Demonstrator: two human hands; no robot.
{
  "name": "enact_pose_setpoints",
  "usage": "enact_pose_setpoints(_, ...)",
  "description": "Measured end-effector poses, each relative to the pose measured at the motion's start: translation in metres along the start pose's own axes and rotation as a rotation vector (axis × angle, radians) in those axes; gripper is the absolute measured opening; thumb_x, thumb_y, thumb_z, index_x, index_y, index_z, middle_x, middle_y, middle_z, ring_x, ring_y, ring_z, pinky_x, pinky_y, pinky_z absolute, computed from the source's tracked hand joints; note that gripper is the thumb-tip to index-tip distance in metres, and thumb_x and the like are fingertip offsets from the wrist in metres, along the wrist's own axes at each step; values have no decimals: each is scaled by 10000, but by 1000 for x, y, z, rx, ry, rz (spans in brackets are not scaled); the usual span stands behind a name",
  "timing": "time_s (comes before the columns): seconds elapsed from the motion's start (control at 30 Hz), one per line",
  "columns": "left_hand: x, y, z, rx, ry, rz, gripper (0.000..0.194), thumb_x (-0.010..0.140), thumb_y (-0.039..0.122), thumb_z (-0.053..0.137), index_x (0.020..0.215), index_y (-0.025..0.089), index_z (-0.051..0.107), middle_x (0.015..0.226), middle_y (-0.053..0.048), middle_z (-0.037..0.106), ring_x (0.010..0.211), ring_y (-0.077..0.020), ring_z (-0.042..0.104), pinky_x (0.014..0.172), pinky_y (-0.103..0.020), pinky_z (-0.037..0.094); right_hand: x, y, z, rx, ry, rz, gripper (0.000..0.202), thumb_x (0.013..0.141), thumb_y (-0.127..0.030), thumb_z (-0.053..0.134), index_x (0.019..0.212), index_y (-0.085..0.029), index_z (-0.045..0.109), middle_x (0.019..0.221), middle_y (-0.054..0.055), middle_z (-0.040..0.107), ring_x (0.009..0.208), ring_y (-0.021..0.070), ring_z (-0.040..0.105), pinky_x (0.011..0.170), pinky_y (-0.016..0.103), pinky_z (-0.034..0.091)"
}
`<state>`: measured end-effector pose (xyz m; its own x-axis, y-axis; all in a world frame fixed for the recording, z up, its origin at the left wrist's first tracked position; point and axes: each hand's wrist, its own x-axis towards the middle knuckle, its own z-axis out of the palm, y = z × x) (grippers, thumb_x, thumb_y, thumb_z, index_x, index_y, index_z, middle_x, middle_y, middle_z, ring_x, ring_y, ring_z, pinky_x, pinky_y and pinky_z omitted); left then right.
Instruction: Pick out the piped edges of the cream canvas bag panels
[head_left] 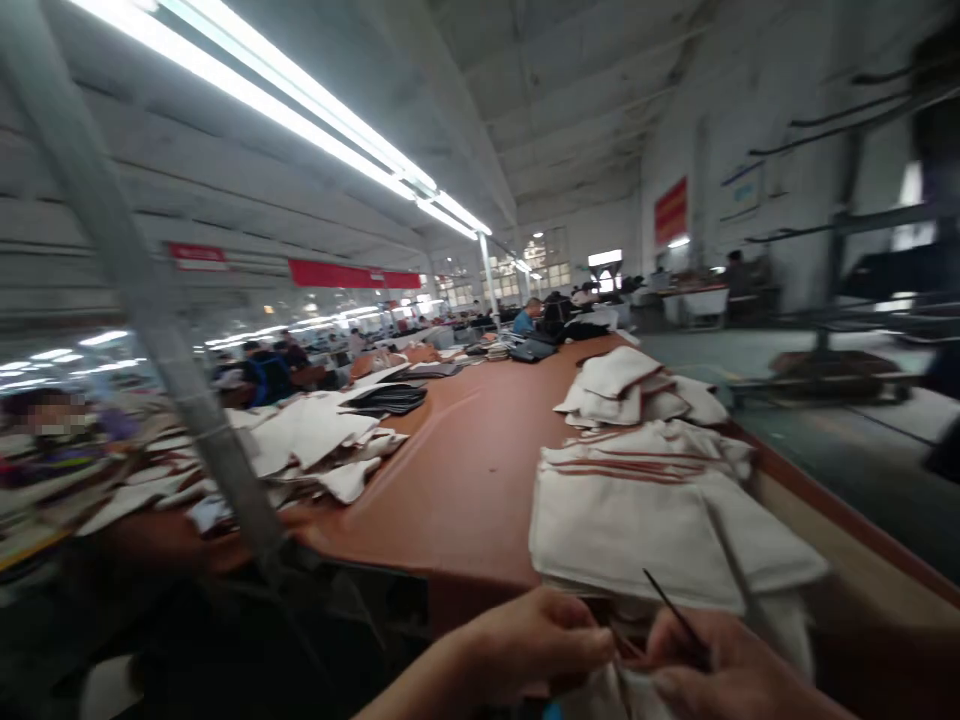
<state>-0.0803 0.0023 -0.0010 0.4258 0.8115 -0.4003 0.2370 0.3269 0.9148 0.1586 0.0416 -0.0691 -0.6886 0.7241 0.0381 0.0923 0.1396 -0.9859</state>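
Note:
My left hand (536,635) is closed at the bottom of the view, with thumb and fingers pinching the brown-edged border of a cream fabric piece (611,692). Close on its right, my right hand (724,660) is closed too, its fingertips at the same fabric edge. A thin dark pointed tool (670,602) sticks up and to the left out of the right hand; its lower part is hidden by the fingers. Just beyond both hands lies a stack of cream fabric pieces (622,520) with brown edges.
A long brown-covered table (472,450) runs away from me. More cream pieces (611,380) lie farther along its right side. On the left are loose cream pieces (307,430), dark pieces (386,398) and a slanting metal post (161,330). A rack (825,300) stands at right; people sit farther off.

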Motion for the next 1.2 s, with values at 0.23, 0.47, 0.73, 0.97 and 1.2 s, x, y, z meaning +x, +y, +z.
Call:
enact_pose_setpoints(0.23,25,23,18,-142,-220,159,452,679,469,878,678,129,580,804,-32,599,706,-110,479,656,-230,326,-12,-43,-20,59,93,122,200,733,-309,710,766,-146,600,585,-50,458,582,104,367,535,218,272)
enact_pose_setpoints(0.47,28,32,25,-62,-205,131,416,678,438,886,734,119,625,694,10,526,625,-88,392,581,-223,266,-26,-59,-23,122,7,6,213,740,-217,729,903,-132,622,775,-14,569,678,112,436,602,213,355)
enact_pose_setpoints(0.73,26,46,37,-21,-233,133,387,741,435,846,708,120,625,729,-3,557,654,-92,412,603,-217,285,-25,-54,-22,-230,101,-225,128,874,-260,577,788,-165,591,684,1,598,603,126,505,566,231,383)
enact_pose_setpoints(0.97,35,47,51,21,-185,166,419,707,417,849,634,156,530,701,16,535,617,-85,399,543,-201,278,-22,-22,-18,-1048,269,-830,259,987,-226,367,797,-185,538,650,40,600,558,182,538,512,313,345)
enact_pose_setpoints(1.2,33,44,64,114,-83,142,403,726,444,796,641,160,523,584,50,431,534,-71,309,485,-215,209,-27,-52,-27,-195,128,-16,60,719,-231,488,759,-200,521,529,-43,499,425,117,466,421,210,353)
